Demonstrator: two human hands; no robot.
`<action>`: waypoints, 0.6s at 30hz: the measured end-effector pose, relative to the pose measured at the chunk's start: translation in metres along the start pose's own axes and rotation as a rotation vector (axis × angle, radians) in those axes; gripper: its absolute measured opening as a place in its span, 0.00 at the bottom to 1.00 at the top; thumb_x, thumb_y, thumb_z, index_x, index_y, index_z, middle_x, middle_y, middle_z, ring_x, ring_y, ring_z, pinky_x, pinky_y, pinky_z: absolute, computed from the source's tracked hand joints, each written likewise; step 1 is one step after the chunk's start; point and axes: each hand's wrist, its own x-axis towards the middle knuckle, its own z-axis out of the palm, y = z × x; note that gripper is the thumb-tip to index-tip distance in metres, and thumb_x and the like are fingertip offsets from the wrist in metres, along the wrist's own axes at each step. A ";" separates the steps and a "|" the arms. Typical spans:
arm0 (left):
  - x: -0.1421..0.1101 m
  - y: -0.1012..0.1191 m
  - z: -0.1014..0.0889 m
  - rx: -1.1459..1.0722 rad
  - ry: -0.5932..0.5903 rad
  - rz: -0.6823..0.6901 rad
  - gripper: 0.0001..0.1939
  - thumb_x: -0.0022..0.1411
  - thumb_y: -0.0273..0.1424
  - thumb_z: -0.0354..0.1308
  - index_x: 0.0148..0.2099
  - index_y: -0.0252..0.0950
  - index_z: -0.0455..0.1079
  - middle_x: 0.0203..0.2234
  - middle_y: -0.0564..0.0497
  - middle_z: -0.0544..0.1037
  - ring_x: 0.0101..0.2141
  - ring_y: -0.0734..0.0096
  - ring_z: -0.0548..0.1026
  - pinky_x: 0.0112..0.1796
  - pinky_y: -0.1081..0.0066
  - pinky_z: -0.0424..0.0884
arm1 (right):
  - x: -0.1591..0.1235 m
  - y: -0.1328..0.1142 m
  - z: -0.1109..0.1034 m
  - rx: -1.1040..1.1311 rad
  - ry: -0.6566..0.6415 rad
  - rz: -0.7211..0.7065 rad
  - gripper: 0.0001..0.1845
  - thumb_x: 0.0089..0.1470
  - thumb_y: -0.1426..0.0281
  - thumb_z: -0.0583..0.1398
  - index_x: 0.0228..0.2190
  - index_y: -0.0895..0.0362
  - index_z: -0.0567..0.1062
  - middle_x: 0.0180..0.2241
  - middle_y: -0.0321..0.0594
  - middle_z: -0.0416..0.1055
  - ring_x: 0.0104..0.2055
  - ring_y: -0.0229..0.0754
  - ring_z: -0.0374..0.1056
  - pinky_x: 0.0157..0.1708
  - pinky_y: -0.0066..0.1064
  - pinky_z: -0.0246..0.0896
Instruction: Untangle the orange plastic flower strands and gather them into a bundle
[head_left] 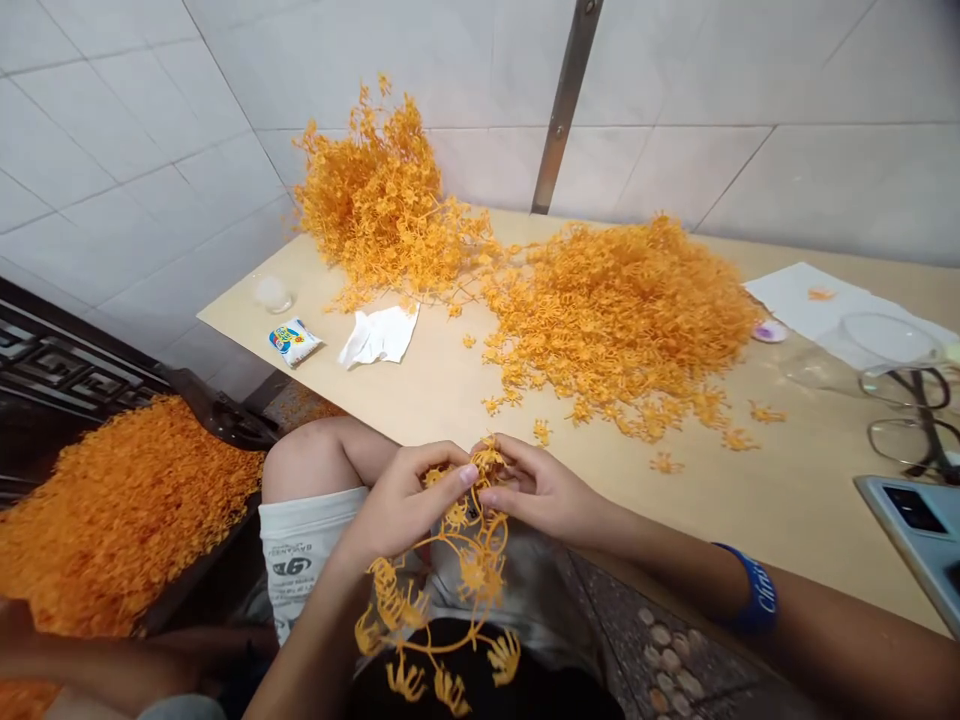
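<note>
Over my lap, near the table's front edge, my left hand (424, 490) and my right hand (536, 490) meet around an orange plastic flower spray (480, 570). Both hands are closed, with thumbs and fingers pinching its upper blossoms. Curved thin stems with splayed blossoms hang from the grip toward my lap. Fingers partly hide the spot where they hold it. Beyond my hands, a large heap of loose orange plastic flowers (615, 310) lies on the table. A taller bunch of orange flower sprays (375, 190) stands at the back left.
On the table (420, 400) lie a crumpled tissue (381, 336), a small packet (295, 342) and a clear cup (274, 294). Eyeglasses (907, 440) and a phone (911, 530) are at right. Orange flowers fill a container (135, 500) at lower left, near another person's arm (97, 655).
</note>
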 end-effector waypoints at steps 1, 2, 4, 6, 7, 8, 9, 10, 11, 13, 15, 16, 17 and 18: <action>0.002 -0.002 0.000 0.018 0.008 -0.006 0.12 0.64 0.36 0.56 0.32 0.33 0.73 0.26 0.52 0.76 0.30 0.74 0.70 0.33 0.75 0.65 | 0.001 0.003 0.000 -0.011 0.025 0.007 0.20 0.50 0.55 0.66 0.33 0.55 0.67 0.31 0.35 0.66 0.34 0.38 0.65 0.35 0.30 0.62; 0.003 -0.003 0.000 0.034 0.025 -0.007 0.12 0.63 0.36 0.56 0.32 0.33 0.73 0.26 0.53 0.76 0.30 0.74 0.70 0.33 0.75 0.65 | 0.001 0.004 -0.001 -0.026 0.047 0.013 0.20 0.49 0.54 0.65 0.33 0.56 0.66 0.30 0.35 0.65 0.33 0.37 0.64 0.33 0.29 0.61; 0.008 -0.007 0.000 0.051 0.069 -0.003 0.11 0.62 0.36 0.57 0.32 0.33 0.73 0.25 0.53 0.75 0.29 0.74 0.70 0.33 0.75 0.65 | 0.003 0.006 -0.003 -0.056 0.097 0.016 0.21 0.48 0.53 0.66 0.31 0.56 0.66 0.28 0.34 0.64 0.30 0.36 0.62 0.31 0.28 0.59; 0.016 -0.012 0.001 0.050 0.115 0.011 0.11 0.61 0.36 0.58 0.31 0.33 0.72 0.24 0.53 0.75 0.28 0.74 0.69 0.32 0.75 0.64 | 0.004 0.006 -0.006 -0.075 0.147 0.018 0.23 0.48 0.52 0.66 0.30 0.57 0.66 0.26 0.33 0.63 0.28 0.35 0.60 0.28 0.27 0.56; 0.020 -0.015 0.003 0.047 0.138 0.029 0.11 0.61 0.36 0.58 0.31 0.33 0.72 0.24 0.53 0.75 0.28 0.74 0.69 0.31 0.75 0.64 | 0.004 0.005 -0.007 -0.072 0.169 0.015 0.23 0.48 0.51 0.65 0.30 0.57 0.66 0.26 0.33 0.63 0.27 0.35 0.60 0.27 0.27 0.56; 0.026 -0.017 0.004 0.043 0.159 0.053 0.12 0.61 0.36 0.58 0.30 0.33 0.72 0.24 0.53 0.75 0.27 0.74 0.69 0.31 0.75 0.64 | 0.004 0.005 -0.009 -0.063 0.189 0.007 0.24 0.47 0.50 0.65 0.30 0.57 0.66 0.25 0.33 0.63 0.27 0.35 0.59 0.26 0.27 0.56; 0.031 -0.019 0.006 0.040 0.179 0.080 0.12 0.62 0.36 0.58 0.30 0.33 0.72 0.24 0.53 0.75 0.27 0.74 0.69 0.31 0.75 0.65 | 0.004 0.005 -0.010 -0.052 0.208 -0.003 0.25 0.47 0.49 0.65 0.30 0.57 0.66 0.24 0.33 0.63 0.26 0.35 0.59 0.26 0.27 0.55; 0.037 -0.022 0.008 0.037 0.197 0.106 0.12 0.62 0.37 0.57 0.31 0.34 0.72 0.25 0.52 0.75 0.28 0.73 0.70 0.31 0.75 0.65 | 0.004 0.005 -0.012 -0.046 0.223 -0.014 0.26 0.48 0.48 0.64 0.30 0.57 0.66 0.24 0.33 0.63 0.25 0.34 0.59 0.25 0.26 0.55; 0.042 -0.024 0.010 0.029 0.210 0.126 0.13 0.63 0.37 0.56 0.31 0.34 0.72 0.25 0.52 0.75 0.28 0.73 0.70 0.31 0.75 0.65 | 0.004 0.005 -0.013 -0.045 0.239 -0.025 0.26 0.48 0.47 0.63 0.29 0.57 0.65 0.23 0.32 0.62 0.24 0.34 0.59 0.24 0.26 0.55; 0.052 -0.027 0.014 -0.006 0.237 0.144 0.15 0.64 0.40 0.55 0.32 0.34 0.73 0.25 0.52 0.75 0.28 0.73 0.70 0.31 0.75 0.65 | 0.004 0.006 -0.016 -0.068 0.275 -0.044 0.25 0.51 0.47 0.61 0.28 0.57 0.65 0.21 0.32 0.62 0.22 0.34 0.59 0.22 0.26 0.55; 0.061 -0.029 0.017 -0.033 0.288 0.155 0.17 0.64 0.42 0.54 0.32 0.34 0.72 0.25 0.52 0.74 0.27 0.74 0.69 0.30 0.75 0.65 | 0.004 0.006 -0.019 -0.112 0.324 -0.060 0.23 0.53 0.49 0.60 0.28 0.56 0.65 0.22 0.33 0.64 0.23 0.35 0.61 0.23 0.26 0.57; 0.064 -0.030 0.017 -0.036 0.324 0.163 0.17 0.64 0.42 0.54 0.31 0.34 0.72 0.24 0.52 0.74 0.26 0.74 0.69 0.29 0.75 0.65 | 0.005 0.007 -0.021 -0.136 0.355 -0.070 0.21 0.54 0.51 0.60 0.29 0.57 0.66 0.23 0.34 0.65 0.25 0.36 0.62 0.24 0.26 0.58; 0.067 -0.031 0.018 -0.035 0.364 0.168 0.17 0.64 0.43 0.55 0.31 0.34 0.72 0.24 0.52 0.74 0.26 0.74 0.69 0.29 0.75 0.64 | 0.005 0.007 -0.023 -0.162 0.387 -0.079 0.19 0.55 0.53 0.60 0.29 0.57 0.66 0.24 0.35 0.66 0.26 0.36 0.64 0.25 0.26 0.59; 0.069 -0.031 0.018 -0.035 0.400 0.168 0.16 0.63 0.42 0.56 0.31 0.34 0.72 0.24 0.52 0.74 0.26 0.74 0.68 0.28 0.75 0.64 | 0.006 0.007 -0.026 -0.191 0.420 -0.086 0.17 0.56 0.55 0.59 0.30 0.57 0.67 0.25 0.36 0.67 0.27 0.37 0.65 0.26 0.27 0.60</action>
